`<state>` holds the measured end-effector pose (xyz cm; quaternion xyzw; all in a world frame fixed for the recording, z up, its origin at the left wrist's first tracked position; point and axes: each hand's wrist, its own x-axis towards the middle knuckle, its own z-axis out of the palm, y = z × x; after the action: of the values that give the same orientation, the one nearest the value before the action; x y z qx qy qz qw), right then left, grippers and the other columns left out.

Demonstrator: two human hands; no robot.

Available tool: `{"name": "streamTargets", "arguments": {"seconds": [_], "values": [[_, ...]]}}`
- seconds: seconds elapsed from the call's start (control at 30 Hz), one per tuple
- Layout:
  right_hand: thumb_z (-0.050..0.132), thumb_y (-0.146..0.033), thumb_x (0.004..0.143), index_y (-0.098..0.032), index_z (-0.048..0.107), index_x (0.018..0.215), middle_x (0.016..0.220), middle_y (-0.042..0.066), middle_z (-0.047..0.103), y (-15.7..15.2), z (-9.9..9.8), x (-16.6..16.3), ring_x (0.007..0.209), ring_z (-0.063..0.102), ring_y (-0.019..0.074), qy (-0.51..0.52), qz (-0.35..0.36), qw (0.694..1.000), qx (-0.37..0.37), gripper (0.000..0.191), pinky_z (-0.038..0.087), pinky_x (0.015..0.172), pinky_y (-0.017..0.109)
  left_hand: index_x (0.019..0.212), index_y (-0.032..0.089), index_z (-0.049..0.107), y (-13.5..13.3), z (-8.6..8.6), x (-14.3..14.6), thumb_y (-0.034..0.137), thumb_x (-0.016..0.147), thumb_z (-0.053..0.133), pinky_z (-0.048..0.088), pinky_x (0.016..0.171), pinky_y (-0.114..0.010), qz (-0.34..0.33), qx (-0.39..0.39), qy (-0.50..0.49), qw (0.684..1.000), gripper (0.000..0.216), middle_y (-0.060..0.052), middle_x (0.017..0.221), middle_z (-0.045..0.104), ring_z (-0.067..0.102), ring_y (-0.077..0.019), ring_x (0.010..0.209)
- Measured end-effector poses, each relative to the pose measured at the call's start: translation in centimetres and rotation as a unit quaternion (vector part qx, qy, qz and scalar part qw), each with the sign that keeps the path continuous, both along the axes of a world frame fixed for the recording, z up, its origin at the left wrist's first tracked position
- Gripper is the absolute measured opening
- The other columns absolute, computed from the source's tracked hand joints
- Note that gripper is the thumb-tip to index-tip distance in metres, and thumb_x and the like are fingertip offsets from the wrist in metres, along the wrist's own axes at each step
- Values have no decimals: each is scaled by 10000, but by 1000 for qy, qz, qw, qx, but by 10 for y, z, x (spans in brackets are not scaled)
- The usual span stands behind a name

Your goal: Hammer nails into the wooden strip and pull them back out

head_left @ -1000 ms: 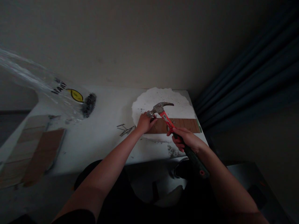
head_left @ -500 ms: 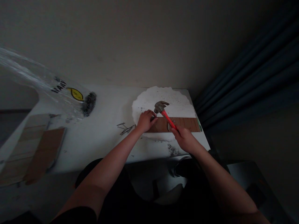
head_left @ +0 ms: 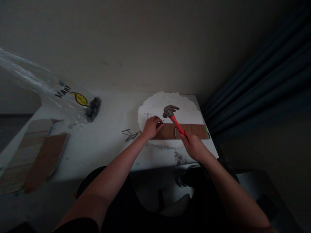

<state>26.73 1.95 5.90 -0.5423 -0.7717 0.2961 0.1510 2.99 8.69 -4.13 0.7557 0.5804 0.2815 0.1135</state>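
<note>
My right hand [head_left: 193, 145] is closed round the red handle of a claw hammer [head_left: 178, 125]. The grey hammer head is raised just right of my left hand [head_left: 151, 127]. Thumb and fingers of that hand pinch a small nail [head_left: 163, 121] at the far edge of a brown wooden board [head_left: 166, 130], and the nail's lower part is hidden. A short light piece [head_left: 175, 132] lies across the board. Under the board is a round white sheet with a wavy edge [head_left: 160, 100].
Several loose nails [head_left: 130, 134] lie left of my left hand on the white table [head_left: 114, 113]. A clear plastic bag [head_left: 73, 100] holding dark nails is further left. Wooden boards [head_left: 48, 155] overhang the table's front left. A dark curtain [head_left: 262, 87] hangs at right.
The hammer head has moved slightly right, off the nail. My left hand stays at the nail on the board.
</note>
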Motion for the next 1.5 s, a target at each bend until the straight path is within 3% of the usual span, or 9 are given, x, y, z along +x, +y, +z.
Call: {"name": "streamTargets", "arguments": {"seconds": [0.17, 0.5, 0.7, 1.07, 1.5], "values": [[365, -406, 1005, -200, 567, 937, 820, 91, 669, -1, -1, -1, 762, 619, 215, -22, 11, 1000, -10, 296, 358, 646, 300, 942, 205, 647, 1, 0, 0, 358, 900, 588, 445, 852, -403, 5, 1, -2, 1000, 169, -86, 1048, 643, 590, -262, 986], [363, -408, 1007, -187, 581, 962, 805, 83, 666, -1, 2, -3, 722, 607, 201, -14, 13, 1000, -18, 313, 364, 642, 301, 1067, 186, 602, 2, -3, 1, 357, 872, 626, 445, 823, -409, 29, -2, -5, 1000, 260, -93, 1015, 661, 609, -275, 958], [367, -394, 1010, -185, 587, 967, 826, 86, 679, -3, 2, -5, 749, 621, 201, -24, 19, 1000, -6, 306, 366, 651, 290, 971, 198, 622, 2, -2, 1, 352, 886, 605, 445, 837, -398, 15, 6, 8, 1000, 176, -87, 1039, 651, 599, -270, 991], [377, -378, 1015, -166, 607, 1010, 890, 116, 708, -6, 5, -7, 815, 650, 211, -38, 17, 999, -14, 313, 382, 678, 278, 1027, 182, 594, 1, -2, 3, 427, 752, 750, 450, 841, -394, 33, -5, -1, 999, 400, -88, 985, 649, 610, -272, 956], [347, -384, 1020, -178, 580, 990, 831, 97, 691, -7, 9, -8, 739, 631, 202, -33, 6, 999, -15, 313, 361, 646, 285, 1028, 192, 592, 1, -3, 2, 420, 771, 735, 436, 853, -405, 15, 3, 5, 1000, 372, -84, 1014, 645, 598, -275, 988]]}}
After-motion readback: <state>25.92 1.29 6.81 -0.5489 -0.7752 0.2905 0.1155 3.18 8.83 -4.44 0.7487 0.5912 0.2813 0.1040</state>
